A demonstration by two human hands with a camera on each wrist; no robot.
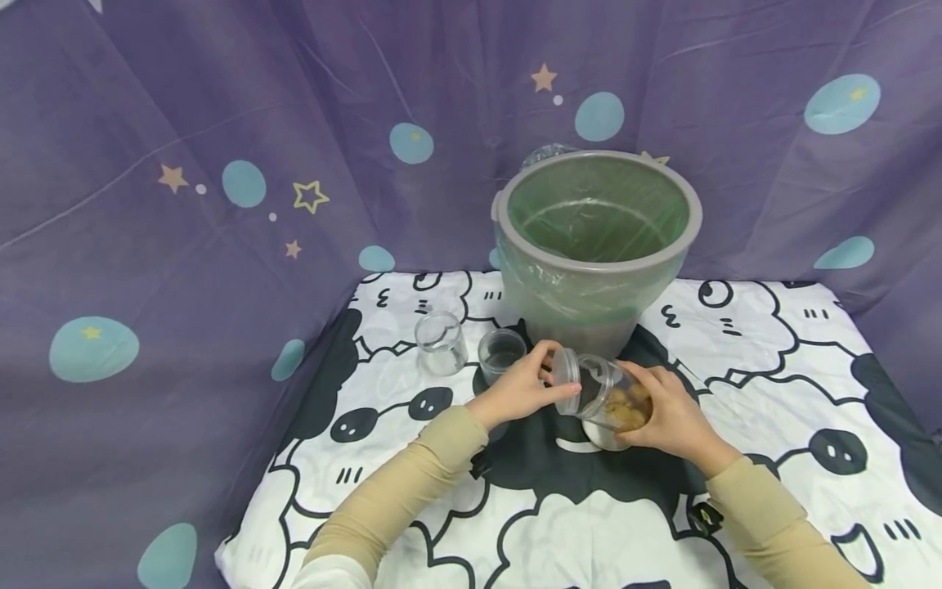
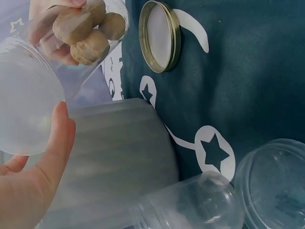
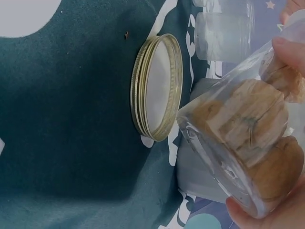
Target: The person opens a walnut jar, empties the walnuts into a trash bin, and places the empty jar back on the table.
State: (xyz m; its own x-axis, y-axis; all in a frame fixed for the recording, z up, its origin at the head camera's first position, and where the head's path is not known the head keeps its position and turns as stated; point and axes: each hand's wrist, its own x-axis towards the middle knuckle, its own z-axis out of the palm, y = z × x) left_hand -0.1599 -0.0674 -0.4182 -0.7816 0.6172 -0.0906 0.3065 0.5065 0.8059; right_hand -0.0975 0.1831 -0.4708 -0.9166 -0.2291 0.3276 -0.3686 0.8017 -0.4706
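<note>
My right hand (image 1: 673, 413) grips a clear jar (image 3: 233, 167) tilted nearly on its side. Several walnuts (image 2: 86, 33) lie toward its base. At the jar's mouth is a frosted round lid (image 2: 28, 100), pinched at its edge by the thumb and fingers of my left hand (image 1: 518, 384). A gold-rimmed lid (image 3: 157, 88) with a white inner face lies on the cloth below the jar, partly hidden by it in the head view.
Behind the hands stands a large grey bin (image 1: 596, 266) with a thin plastic liner. Left of it are two clear jars, one farther left (image 1: 441, 343) and another (image 1: 502, 353) near my left hand. A cartoon-print cloth (image 1: 412, 491) covers the table, and a purple curtain (image 1: 221, 98) hangs behind.
</note>
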